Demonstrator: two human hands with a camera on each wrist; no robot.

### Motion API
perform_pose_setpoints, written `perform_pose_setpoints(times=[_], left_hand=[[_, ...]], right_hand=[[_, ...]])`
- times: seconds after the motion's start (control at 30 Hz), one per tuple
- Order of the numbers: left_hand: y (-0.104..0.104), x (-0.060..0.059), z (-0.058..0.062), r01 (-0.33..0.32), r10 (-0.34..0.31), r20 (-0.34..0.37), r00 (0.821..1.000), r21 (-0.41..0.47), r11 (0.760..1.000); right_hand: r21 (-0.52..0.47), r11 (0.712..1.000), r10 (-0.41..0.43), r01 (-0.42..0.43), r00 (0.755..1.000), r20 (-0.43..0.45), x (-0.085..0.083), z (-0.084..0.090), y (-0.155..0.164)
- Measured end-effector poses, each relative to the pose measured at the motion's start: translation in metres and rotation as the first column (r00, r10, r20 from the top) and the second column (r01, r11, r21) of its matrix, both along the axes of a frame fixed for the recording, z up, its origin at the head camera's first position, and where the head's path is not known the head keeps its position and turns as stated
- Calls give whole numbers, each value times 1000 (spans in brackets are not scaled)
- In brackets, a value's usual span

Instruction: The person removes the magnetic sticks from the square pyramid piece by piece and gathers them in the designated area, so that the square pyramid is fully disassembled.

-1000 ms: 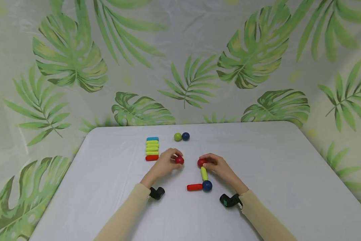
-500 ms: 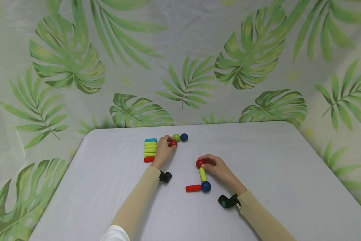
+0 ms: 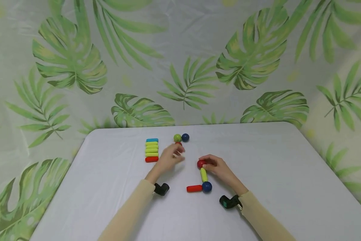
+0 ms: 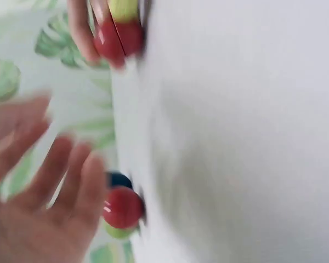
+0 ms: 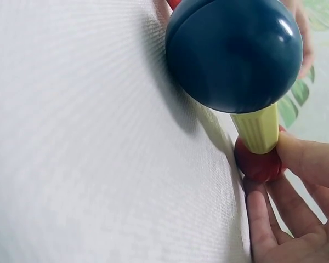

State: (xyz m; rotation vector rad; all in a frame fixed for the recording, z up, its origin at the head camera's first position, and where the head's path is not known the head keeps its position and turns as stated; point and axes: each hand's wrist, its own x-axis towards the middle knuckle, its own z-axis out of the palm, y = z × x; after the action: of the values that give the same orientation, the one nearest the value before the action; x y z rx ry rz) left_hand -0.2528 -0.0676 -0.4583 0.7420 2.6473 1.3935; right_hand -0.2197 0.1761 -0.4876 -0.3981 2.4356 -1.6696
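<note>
My right hand [image 3: 209, 163] pinches a red ball [image 3: 200, 163] at the far end of a yellow-green stick [image 3: 203, 174]. That stick joins a blue ball [image 3: 206, 186], and a red stick [image 3: 194, 188] runs left from it. In the right wrist view the blue ball [image 5: 236, 52], the stick [image 5: 257, 131] and the red ball [image 5: 256, 163] line up, and my fingers [image 5: 307, 159] grip the red ball. My left hand [image 3: 175, 155] hovers blurred, fingers spread and holding nothing. Just beyond it a second red ball [image 3: 178, 143] lies against a green ball [image 3: 177, 137] and a blue ball [image 3: 185, 137].
A row of sticks [image 3: 152, 149] lies at the back left of the white table [image 3: 273, 160]: one blue, several yellow-green, one red. The leaf-print backdrop [image 3: 180, 67] rises behind the table. Black wrist cameras [image 3: 228, 202] sit on both forearms.
My left hand carried the second red ball back to the green and blue balls, let it go there, and has drawn back toward the middle. The right hand has held still.
</note>
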Motion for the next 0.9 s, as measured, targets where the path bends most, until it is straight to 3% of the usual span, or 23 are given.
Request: perform_pose_setpoints(times=[0.03, 0.1, 0.17, 0.23, 0.37, 0.43, 0.5, 0.53, 0.63, 0.73, 0.8, 0.9], left_hand=[[2, 10, 1, 112, -111, 30, 993, -21, 993], [7, 28, 2, 303, -295, 99, 950, -89, 949], [12, 44, 0, 405, -388, 124, 913, -183, 896], [18, 55, -3, 418, -408, 99, 908, -284, 863], [23, 65, -6, 343, -394, -22, 919, -448, 825], [23, 66, -6, 323, -396, -53, 917, -486, 812], [20, 66, -5, 315, -391, -59, 919, -486, 815], [18, 66, -4, 311, -381, -57, 923, -474, 824], [4, 63, -4, 271, -301, -26, 953, -372, 888], [-17, 56, -4, 136, -146, -12, 989, -287, 948], [-34, 50, -4, 10, -15, -16, 1000, -266, 964], [-59, 39, -5, -158, 143, -72, 987, -288, 945]], right_hand=[[1, 1000, -1, 1, 1000, -4, 0, 0, 0], [2, 1000, -2, 2, 1000, -11, 1, 2, 1], [4, 1000, 4, -4, 1000, -23, 1, 3, 1], [-3, 1000, 14, -14, 1000, -20, 1, 4, 1], [-14, 999, 33, -33, 999, -11, 0, 3, 0], [-18, 999, 32, -32, 999, -10, -1, 2, -1], [-9, 1000, 29, -29, 999, -13, 0, 2, -1], [-6, 1000, 25, -25, 1000, -15, 0, 2, -2], [-3, 1000, 22, -22, 1000, -16, 1, 2, -2], [-6, 1000, 12, -12, 1000, -8, 2, 2, -2], [-3, 1000, 11, -11, 1000, -7, 2, 2, -1], [-6, 1000, 1, -1, 1000, 2, 2, 2, -1]])
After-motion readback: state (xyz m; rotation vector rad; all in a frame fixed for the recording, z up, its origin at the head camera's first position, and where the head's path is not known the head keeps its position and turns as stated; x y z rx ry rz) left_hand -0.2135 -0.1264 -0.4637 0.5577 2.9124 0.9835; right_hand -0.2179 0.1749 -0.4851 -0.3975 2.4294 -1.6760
